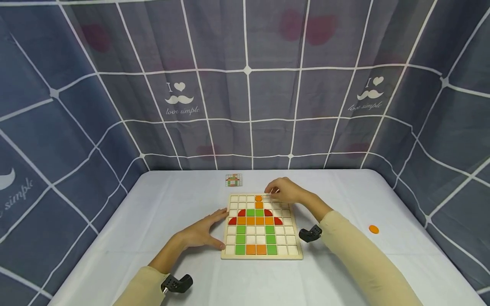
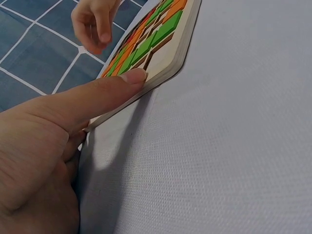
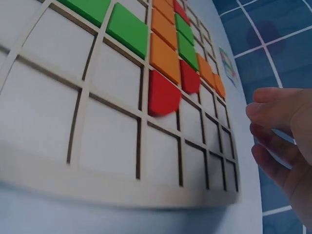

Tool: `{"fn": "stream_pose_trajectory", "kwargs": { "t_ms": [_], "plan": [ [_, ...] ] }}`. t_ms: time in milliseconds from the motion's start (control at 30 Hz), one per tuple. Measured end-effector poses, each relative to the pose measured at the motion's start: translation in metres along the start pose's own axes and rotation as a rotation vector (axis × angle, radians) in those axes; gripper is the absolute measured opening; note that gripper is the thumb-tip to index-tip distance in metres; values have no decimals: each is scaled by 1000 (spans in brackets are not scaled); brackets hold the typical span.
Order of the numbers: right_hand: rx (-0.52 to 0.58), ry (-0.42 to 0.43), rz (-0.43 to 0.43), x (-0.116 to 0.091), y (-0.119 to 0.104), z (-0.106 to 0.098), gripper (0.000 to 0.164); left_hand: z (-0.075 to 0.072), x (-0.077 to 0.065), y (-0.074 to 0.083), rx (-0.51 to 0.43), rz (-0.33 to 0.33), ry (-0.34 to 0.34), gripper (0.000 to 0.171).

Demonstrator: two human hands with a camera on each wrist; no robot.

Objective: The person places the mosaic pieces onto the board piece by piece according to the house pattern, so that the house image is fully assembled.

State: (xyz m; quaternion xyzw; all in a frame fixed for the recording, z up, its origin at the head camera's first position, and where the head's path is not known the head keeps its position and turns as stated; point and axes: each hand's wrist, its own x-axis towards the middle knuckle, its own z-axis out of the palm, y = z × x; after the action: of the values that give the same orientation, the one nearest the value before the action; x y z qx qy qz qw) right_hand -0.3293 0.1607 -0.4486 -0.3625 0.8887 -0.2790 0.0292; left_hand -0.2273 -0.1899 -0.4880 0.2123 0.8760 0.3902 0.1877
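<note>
A wooden grid board (image 1: 264, 257) lies flat on the white table, its cells partly filled with coloured pieces. Green squares (image 1: 240, 249), orange squares (image 1: 250, 249) and red rounded pieces (image 1: 232, 221) form a figure, topped by an orange disc (image 1: 258, 198) in the far row. My left hand (image 1: 203, 231) rests along the board's left side; its thumb (image 2: 109, 92) touches the near left corner and its fingers reach forward, spread. Above the far edge, just right of the disc, hovers my right hand (image 1: 287, 190). Its fingers (image 3: 265, 114) are loosely bent, with nothing visible between them.
Beyond the board lies a small pattern card (image 1: 233, 180) showing a similar coloured figure. A loose orange disc (image 1: 373, 229) sits on the table (image 1: 337, 191) to the right. Checked blue-grey cloth (image 1: 222, 97) hangs behind and at both sides.
</note>
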Motion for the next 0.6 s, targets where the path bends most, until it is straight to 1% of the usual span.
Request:
{"fn": "stream_pose_trajectory", "kwargs": {
  "t_ms": [133, 267, 333, 600],
  "plan": [
    [7, -6, 34, -15, 7, -10, 16, 0, 0, -1, -10, 2, -3, 109],
    [7, 1, 56, -34, 14, -21, 17, 0, 0, 0, -6, -1, -6, 109],
    [8, 9, 60, -46, 16, -27, 17, 0, 0, 0, -1, -3, -5, 109],
    [20, 49, 126, -96, 32, -48, 21, -1, 0, 1, 3, -4, -9, 109]
  ]
}}
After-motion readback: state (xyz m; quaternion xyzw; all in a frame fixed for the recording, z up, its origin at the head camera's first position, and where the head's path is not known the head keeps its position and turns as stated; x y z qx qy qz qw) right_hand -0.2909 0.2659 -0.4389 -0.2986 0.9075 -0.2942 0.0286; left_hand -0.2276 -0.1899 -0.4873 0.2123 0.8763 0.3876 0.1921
